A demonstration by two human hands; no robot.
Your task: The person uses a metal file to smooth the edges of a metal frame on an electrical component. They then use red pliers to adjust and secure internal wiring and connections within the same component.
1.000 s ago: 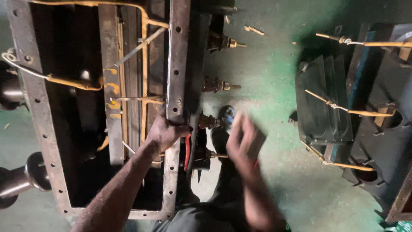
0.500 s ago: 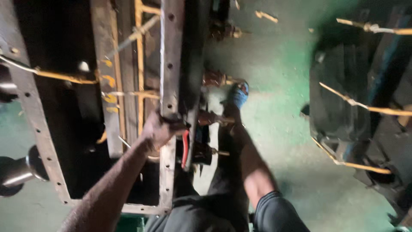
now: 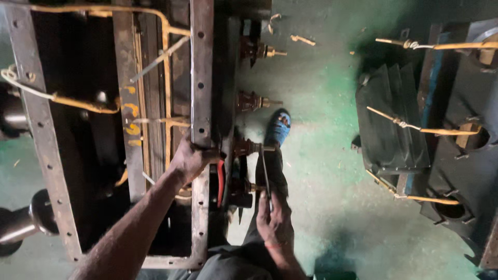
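A green workshop floor [image 3: 332, 155] lies beneath an open steel tank [image 3: 201, 78]. The left hand [image 3: 189, 159] clamps its rim; the right hand [image 3: 274, 220] grips a spanner [image 3: 264, 168] reaching to twelve o'clock onto a bushing [image 3: 246, 148], which might slip if angled.

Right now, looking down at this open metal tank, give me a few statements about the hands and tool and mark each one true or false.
1. The left hand grips the tank's drilled rim. True.
2. The right hand holds a hammer. False: it holds a slim wrench.
3. The wrench reaches a bushing on the tank's side. True.
4. The floor is red. False: it is green.
5. Both hands are inside the tank. False: neither is.
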